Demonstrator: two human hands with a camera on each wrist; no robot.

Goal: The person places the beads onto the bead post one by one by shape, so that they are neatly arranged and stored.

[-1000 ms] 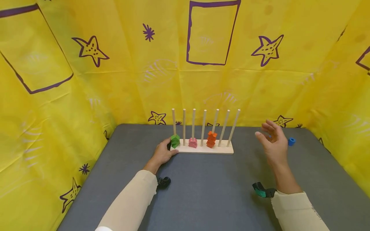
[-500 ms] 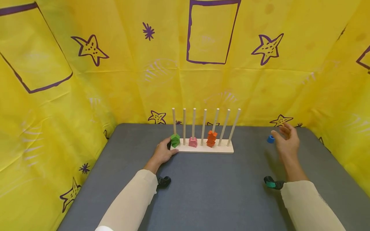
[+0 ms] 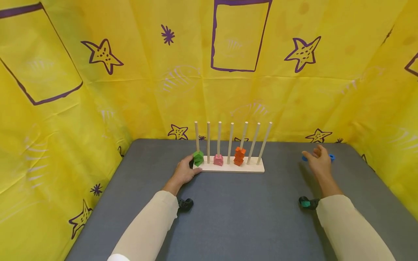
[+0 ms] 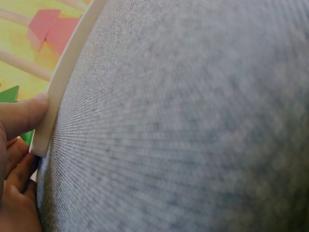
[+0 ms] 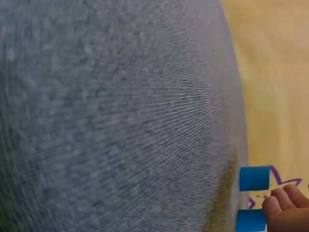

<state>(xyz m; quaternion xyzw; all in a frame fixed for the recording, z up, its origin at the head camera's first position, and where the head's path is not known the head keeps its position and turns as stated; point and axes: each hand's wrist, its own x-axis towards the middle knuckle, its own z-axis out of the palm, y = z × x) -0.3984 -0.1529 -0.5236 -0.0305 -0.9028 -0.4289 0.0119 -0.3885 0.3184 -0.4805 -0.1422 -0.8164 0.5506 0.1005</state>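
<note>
At the left end of a wooden peg board (image 3: 235, 169), my left hand (image 3: 183, 172) grips the base, its thumb (image 4: 26, 115) on the front edge and the other fingers round the end. Green pieces (image 3: 198, 158) sit on the peg beside that hand. A pink piece (image 3: 218, 160) is on another peg, and stacked orange pieces (image 3: 239, 156) are on one farther right. My right hand (image 3: 320, 165) hovers at the back right, fingers loosely bent, holding nothing. Two blue cylinders, a left one (image 3: 304, 158) and a right one (image 3: 332, 157), stand either side of it, partly hidden.
Several upright pegs (image 3: 230, 141) rise from the board. The dark grey tabletop (image 3: 238, 217) ends against a yellow patterned cloth (image 3: 183, 101) at the back and sides. Black straps (image 3: 185, 205) show at the wrists.
My right hand has moved right, then dipped slightly lower and left, to between the blue cylinders. My left hand keeps its grip on the peg board, which stays in place.
</note>
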